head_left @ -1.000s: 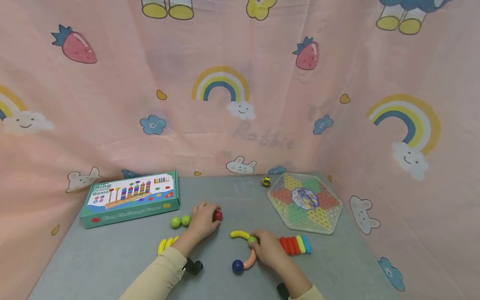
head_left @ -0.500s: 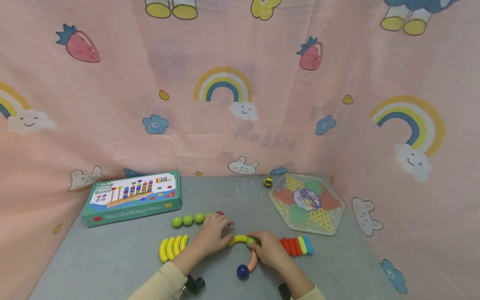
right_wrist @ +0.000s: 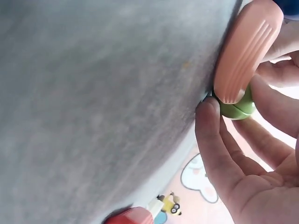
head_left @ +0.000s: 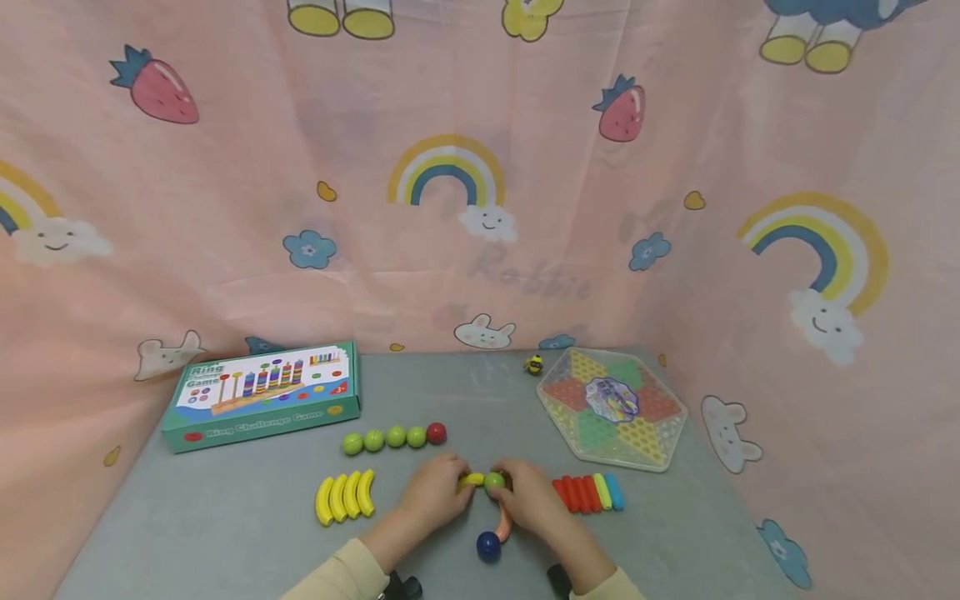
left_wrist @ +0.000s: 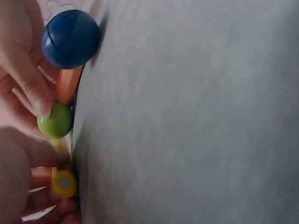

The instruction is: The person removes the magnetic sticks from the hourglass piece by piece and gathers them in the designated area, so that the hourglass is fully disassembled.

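My left hand (head_left: pixel 435 490) pinches a yellow curved stick (head_left: pixel 473 480). In the left wrist view, the stick's round end (left_wrist: pixel 64 183) shows a grey dot. My right hand (head_left: pixel 527 495) grips a green ball (head_left: pixel 494 481) between thumb and fingers, and the ball meets the other end of the yellow stick. From the green ball an orange curved stick (head_left: pixel 504 525) runs toward me; grooves mark its side in the right wrist view. A dark blue ball (head_left: pixel 488 547) sits at its near end. Fingers partly hide the joined pieces.
Beyond the hands lies a row of green balls (head_left: pixel 374 440) ending in a red ball (head_left: pixel 437 432). Several yellow curved sticks (head_left: pixel 345 497) lie left; red sticks (head_left: pixel 577 494), a yellow-green and a blue one lie right. A game box (head_left: pixel 262 398) and hexagonal board (head_left: pixel 611 408) stand behind.
My left hand has let go of the red ball in the row, moved toward me and rightward, and taken hold of the yellow curved stick. My right hand has kept its grip on the green ball.
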The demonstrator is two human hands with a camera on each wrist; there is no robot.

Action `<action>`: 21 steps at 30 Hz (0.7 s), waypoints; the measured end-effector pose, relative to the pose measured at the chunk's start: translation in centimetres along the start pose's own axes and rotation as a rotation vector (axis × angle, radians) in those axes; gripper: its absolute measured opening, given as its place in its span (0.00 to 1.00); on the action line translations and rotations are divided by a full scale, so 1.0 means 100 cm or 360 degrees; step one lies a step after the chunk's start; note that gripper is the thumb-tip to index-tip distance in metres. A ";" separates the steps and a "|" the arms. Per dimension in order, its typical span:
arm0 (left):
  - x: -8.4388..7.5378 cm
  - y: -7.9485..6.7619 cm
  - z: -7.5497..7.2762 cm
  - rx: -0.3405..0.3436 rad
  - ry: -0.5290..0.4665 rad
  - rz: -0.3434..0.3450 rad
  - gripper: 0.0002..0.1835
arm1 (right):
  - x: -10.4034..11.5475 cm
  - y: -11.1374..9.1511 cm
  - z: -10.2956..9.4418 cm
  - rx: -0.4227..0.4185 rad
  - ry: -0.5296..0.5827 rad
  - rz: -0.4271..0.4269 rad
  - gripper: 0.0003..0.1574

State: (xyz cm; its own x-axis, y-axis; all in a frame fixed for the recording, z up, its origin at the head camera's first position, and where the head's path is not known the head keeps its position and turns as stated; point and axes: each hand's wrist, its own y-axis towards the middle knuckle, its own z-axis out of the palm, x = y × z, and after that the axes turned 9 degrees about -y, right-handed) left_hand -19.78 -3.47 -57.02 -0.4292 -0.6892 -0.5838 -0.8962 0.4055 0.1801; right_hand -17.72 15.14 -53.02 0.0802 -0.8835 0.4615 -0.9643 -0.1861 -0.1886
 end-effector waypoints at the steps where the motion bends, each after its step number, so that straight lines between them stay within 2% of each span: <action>1: 0.000 0.000 0.000 -0.0024 0.0014 -0.0014 0.09 | 0.001 0.000 0.000 -0.0004 0.0007 0.0002 0.19; 5: 0.004 -0.003 0.000 -0.0115 0.0021 -0.0081 0.09 | 0.000 0.000 0.002 -0.0035 0.0029 -0.0020 0.18; 8: 0.008 -0.005 -0.005 -0.0078 -0.0042 -0.0093 0.13 | -0.001 -0.002 0.002 -0.0030 0.0043 -0.0025 0.23; 10: 0.011 -0.005 -0.011 0.0028 -0.0083 -0.0051 0.19 | 0.000 -0.006 -0.001 0.0005 0.0058 0.0041 0.28; 12: 0.013 -0.004 -0.020 0.0196 -0.0151 0.0018 0.27 | 0.001 -0.011 -0.005 0.0056 0.0062 0.0155 0.31; 16: 0.016 -0.002 -0.037 0.0543 -0.0240 0.0107 0.43 | 0.006 -0.025 -0.007 0.0162 -0.0010 0.0371 0.25; 18: 0.017 -0.001 -0.043 0.0664 -0.0255 0.0108 0.45 | 0.009 -0.030 -0.004 0.0188 -0.0048 0.0411 0.24; 21: 0.019 0.000 -0.045 0.0764 -0.0235 0.0104 0.43 | 0.011 -0.033 0.001 0.0162 -0.0073 0.0407 0.25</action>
State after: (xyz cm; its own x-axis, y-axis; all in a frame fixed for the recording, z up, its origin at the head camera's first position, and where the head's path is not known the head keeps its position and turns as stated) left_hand -21.10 -7.48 -54.58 -0.4311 -0.5750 -0.6953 -0.7004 0.6991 -0.1439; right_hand -14.46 14.77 -52.01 -0.1492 -0.9254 0.3483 -0.9245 0.0056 -0.3812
